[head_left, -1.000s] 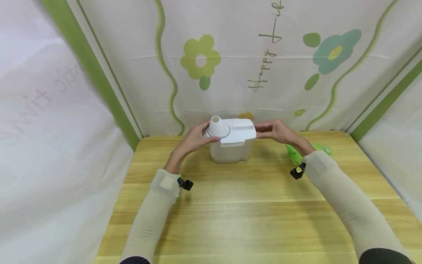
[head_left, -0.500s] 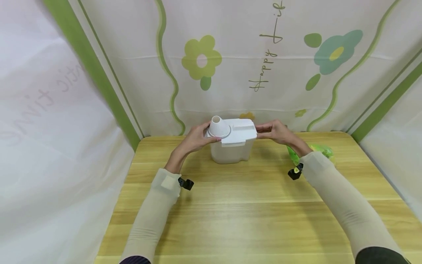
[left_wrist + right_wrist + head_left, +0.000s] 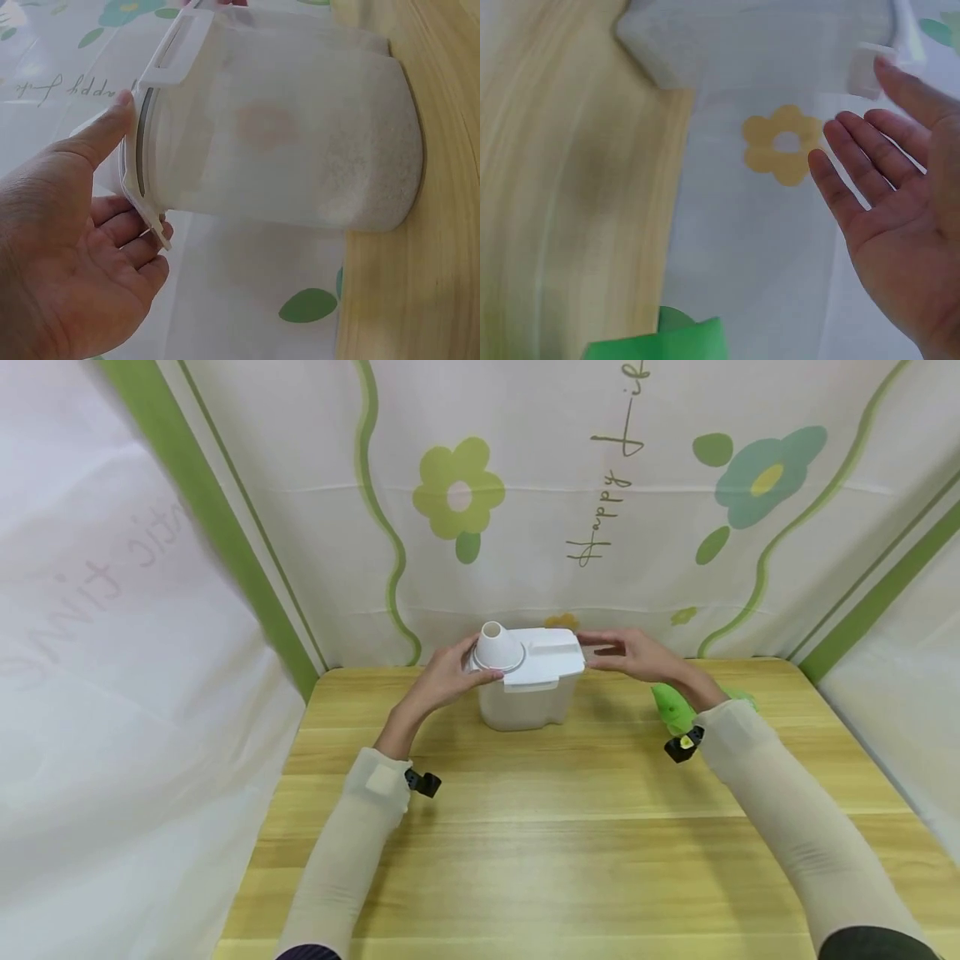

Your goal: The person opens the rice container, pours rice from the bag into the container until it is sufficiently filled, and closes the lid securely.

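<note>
A translucent storage container (image 3: 521,707) stands upright on the table near the back, with a white lid (image 3: 553,658) and a cone-shaped white cup (image 3: 497,647) on the lid's left part. Pale grainy contents lie low in the container (image 3: 277,127) in the left wrist view. My left hand (image 3: 447,672) grips the lid's left end, thumb at the front edge and fingers curled at the far side. At the right end is my right hand (image 3: 633,656), fingers extended. In the right wrist view its thumb tip touches or nearly touches a white side tab (image 3: 866,71); contact is unclear.
A bright green item (image 3: 675,708) lies on the wooden table (image 3: 525,843), partly hidden under my right forearm. A white curtain (image 3: 525,527) with printed flowers rises right behind the container. More curtain hangs at both sides.
My right hand's fingers have straightened and reached slightly toward the back of the lid's right end, and the right forearm has shifted a little right. The left hand and container stay put.
</note>
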A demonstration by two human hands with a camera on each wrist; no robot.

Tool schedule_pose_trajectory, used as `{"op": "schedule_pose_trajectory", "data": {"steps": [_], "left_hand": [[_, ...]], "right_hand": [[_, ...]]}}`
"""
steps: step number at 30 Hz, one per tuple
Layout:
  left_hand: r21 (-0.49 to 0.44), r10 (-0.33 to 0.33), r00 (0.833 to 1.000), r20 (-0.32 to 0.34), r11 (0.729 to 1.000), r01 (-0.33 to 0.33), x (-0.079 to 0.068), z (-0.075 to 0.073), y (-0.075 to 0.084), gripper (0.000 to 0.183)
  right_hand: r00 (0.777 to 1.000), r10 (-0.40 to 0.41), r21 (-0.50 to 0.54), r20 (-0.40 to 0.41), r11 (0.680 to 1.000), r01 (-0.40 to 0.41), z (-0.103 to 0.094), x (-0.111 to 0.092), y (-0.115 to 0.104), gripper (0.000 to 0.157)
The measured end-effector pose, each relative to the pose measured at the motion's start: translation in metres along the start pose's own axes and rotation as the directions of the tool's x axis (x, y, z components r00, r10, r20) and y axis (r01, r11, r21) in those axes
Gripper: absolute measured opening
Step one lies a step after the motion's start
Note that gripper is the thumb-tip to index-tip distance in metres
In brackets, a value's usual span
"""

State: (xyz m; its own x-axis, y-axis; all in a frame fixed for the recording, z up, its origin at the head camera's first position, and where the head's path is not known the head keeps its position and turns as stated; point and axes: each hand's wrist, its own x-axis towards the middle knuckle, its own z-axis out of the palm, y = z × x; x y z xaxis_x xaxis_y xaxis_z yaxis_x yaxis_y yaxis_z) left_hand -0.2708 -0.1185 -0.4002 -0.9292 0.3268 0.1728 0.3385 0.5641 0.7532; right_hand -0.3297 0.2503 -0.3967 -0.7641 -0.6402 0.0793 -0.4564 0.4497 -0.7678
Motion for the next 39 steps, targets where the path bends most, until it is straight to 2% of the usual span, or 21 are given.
{"op": "schedule_pose_trajectory", "data": {"steps": [7,10,15,19,28,35,39], "left_hand": [[0.042,0.010,0.993,-0.122,0.999,-0.005,-0.003,0.012,0.006,0.097],[0.025,-0.002,0.988,-0.154,1.000,0.006,-0.005,0.017,0.008,0.098],[-0.002,0.002,0.983,-0.183,1.000,-0.003,-0.007,0.024,0.009,0.099],[0.002,0.009,0.981,-0.195,1.000,-0.009,-0.008,0.027,0.010,0.099],[0.009,0.001,0.983,-0.182,1.000,0.001,-0.002,0.023,0.009,0.097],[0.014,-0.026,0.983,-0.181,0.999,0.029,0.002,0.022,0.002,0.094],[-0.002,-0.042,0.982,-0.181,0.999,0.042,0.005,0.020,-0.003,0.089]], "right_hand": [[0.999,-0.024,-0.117,-0.028,0.993,0.020,0.000,0.004,-0.022,0.085],[0.998,-0.063,-0.178,-0.025,0.982,0.057,0.004,0.010,-0.031,0.091],[0.994,-0.113,-0.238,-0.009,0.965,0.108,0.009,0.017,-0.036,0.087],[0.995,-0.103,-0.263,0.009,0.959,0.102,0.011,0.019,-0.033,0.082],[0.994,-0.108,-0.340,-0.010,0.935,0.098,0.016,0.017,-0.034,0.080],[0.988,-0.142,-0.444,-0.068,0.891,0.097,0.022,0.011,-0.039,0.081],[0.981,-0.179,-0.492,-0.071,0.862,0.122,0.025,0.005,-0.043,0.080]]}}
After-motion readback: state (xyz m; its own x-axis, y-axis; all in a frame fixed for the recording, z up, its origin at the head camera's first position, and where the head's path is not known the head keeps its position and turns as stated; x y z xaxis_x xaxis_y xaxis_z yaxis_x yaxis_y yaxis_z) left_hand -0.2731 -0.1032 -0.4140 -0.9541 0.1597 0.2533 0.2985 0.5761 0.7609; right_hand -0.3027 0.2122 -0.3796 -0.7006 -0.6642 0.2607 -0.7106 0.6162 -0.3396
